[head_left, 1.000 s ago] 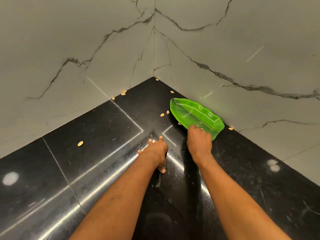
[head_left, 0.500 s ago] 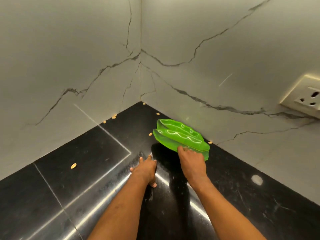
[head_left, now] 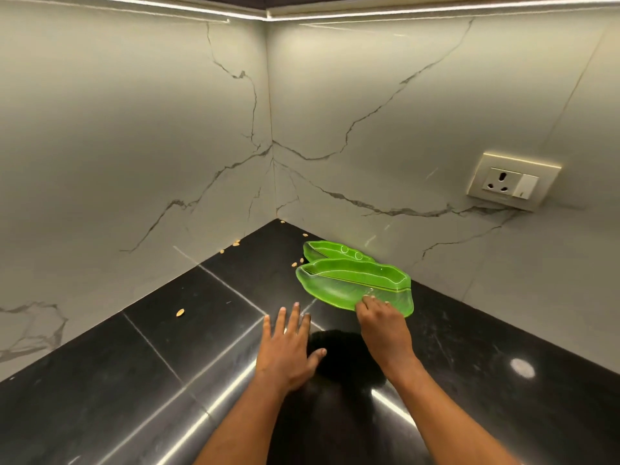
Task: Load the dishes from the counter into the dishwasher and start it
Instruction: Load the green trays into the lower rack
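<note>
Fingers (head_left: 368, 299) of right hand (head_left: 382, 325) pinch the near rim of the top plate (head_left: 339, 283), thumb hidden beneath. Change over the last second: what read as one green leaf dish now shows as two, the top plate raised at its near end off the lower plate (head_left: 330, 251), which lies on the counter (head_left: 167, 364) by the right wall. Whether the far edges touch, cannot tell. Left hand (head_left: 288, 350) has gone from curled to flat, fingers spread, holding nothing. Judgement: pickup under way, loading not begun (dishwasher out of view).

Counts: plates 2; hands 2; seeds (head_left: 180, 312) about 7, scattered; socket (head_left: 510, 182) 1.
</note>
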Demonstrator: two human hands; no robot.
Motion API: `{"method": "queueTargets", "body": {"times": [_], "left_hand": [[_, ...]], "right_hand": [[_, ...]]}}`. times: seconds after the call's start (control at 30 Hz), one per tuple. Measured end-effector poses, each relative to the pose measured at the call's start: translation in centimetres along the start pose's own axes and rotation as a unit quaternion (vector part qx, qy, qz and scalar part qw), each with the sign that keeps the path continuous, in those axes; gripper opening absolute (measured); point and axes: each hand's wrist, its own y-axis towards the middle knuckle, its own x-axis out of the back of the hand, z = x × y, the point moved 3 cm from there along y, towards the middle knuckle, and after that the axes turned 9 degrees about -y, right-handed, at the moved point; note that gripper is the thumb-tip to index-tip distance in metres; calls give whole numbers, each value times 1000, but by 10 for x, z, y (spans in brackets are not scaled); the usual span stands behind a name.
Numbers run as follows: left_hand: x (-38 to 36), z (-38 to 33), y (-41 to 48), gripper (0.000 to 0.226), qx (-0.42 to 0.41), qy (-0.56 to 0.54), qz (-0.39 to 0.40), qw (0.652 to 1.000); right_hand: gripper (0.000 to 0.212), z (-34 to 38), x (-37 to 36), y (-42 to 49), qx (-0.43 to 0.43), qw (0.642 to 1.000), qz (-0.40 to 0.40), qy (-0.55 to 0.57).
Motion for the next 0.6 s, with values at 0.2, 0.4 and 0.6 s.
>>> {"method": "queueTargets", "body": {"times": [0.2, 0.4, 0.6], "left_hand": [[3, -3, -45, 82, -3, -6, -19, 1000], [0, -1, -90, 96, -21, 8, -24, 999], [-3, -4, -139, 97, -45, 7, -24, 999]], "right_hand": [[33, 7, 17, -45, -5, 1000, 7, 0], [32, 14, 53, -83, -16, 1000, -3, -10], [24, 26, 93, -131, -43, 998, -16, -43]]}}
